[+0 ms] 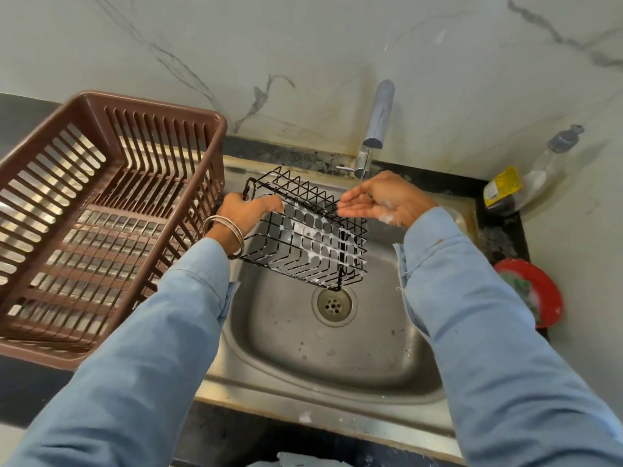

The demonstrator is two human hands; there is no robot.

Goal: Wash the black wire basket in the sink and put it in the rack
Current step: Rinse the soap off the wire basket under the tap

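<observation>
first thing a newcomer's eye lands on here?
The black wire basket, streaked with white suds, held tilted over the steel sink by the left hand at its left end. Next, the right hand, open and cupped under the tap. Then the big brown rack, left of the sink.

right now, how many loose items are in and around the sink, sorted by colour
black: 1, the black wire basket, soapy, held over the steel sink
brown: 1, the brown slatted plastic rack
red: 1, the red round dish with a green scrubber
clear: 1, the clear plastic bottle with a yellow label
total: 4
</observation>
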